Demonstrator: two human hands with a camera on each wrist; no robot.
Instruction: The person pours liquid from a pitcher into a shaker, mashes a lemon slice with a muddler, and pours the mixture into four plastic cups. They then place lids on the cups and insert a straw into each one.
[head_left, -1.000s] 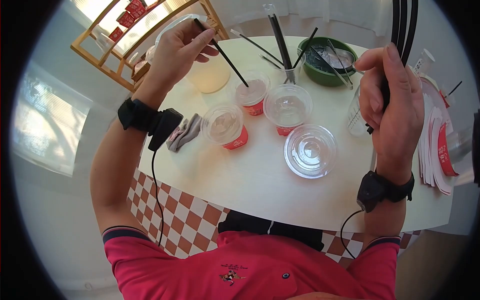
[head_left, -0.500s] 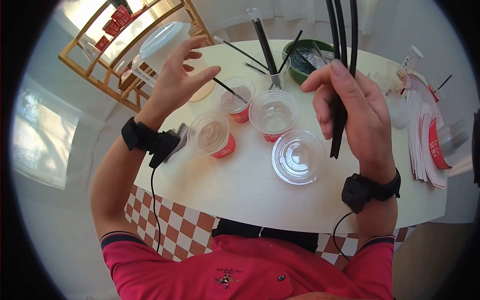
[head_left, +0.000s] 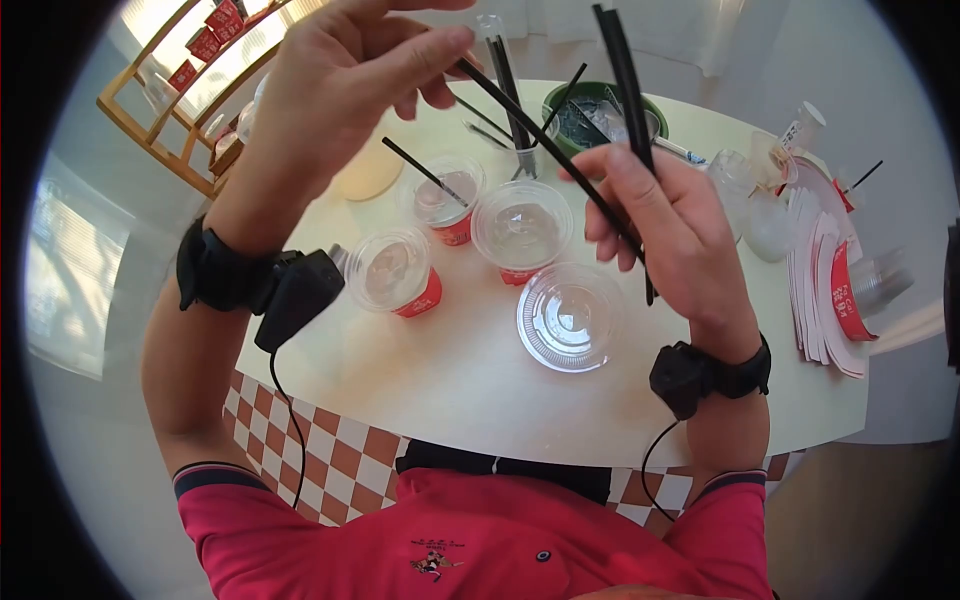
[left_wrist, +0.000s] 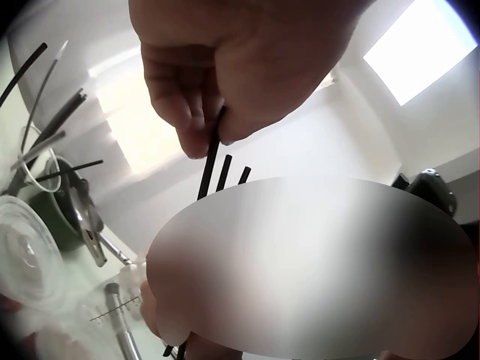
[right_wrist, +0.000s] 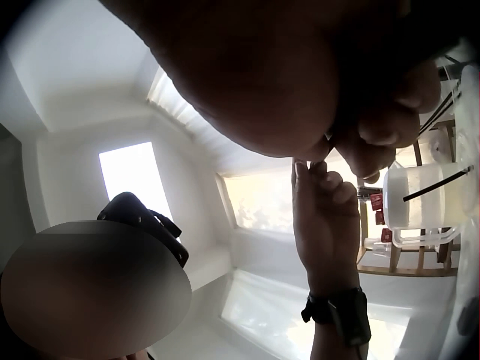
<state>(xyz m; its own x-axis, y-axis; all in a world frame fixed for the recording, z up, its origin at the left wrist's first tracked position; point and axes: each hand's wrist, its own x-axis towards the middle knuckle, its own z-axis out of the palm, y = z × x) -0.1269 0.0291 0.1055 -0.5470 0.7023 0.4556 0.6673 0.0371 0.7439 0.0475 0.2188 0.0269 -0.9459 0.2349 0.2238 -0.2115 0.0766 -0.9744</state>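
Head view: the left hand (head_left: 335, 85) pinches the upper end of one black straw (head_left: 545, 140) between thumb and fingertips, and this straw slants down from that pinch into the right hand (head_left: 670, 235). The right hand's fingers are curled round a bunch of straws (head_left: 625, 90), whose tops stand up above its knuckles and whose lower ends poke out just under its palm. The left-wrist view shows the same pinch from below, the straw hanging from the fingertips (left_wrist: 196, 131) with two more straw ends beside it. Below and between the two hands, on the table (head_left: 450, 370), stand three lidded cups: the one (head_left: 443, 198) nearest under the left hand has a straw in its lid, one (head_left: 393, 270) sits just below the left wrist, and one (head_left: 520, 230) is just left of the right hand. A loose dome lid (head_left: 568, 318) lies under the right hand. Beyond the grip, further back on the table, are a holder of straws (head_left: 517, 150) and a green bowl (head_left: 590, 115). Well to the right of the right hand lies a stack of flat cup sleeves (head_left: 830, 280).
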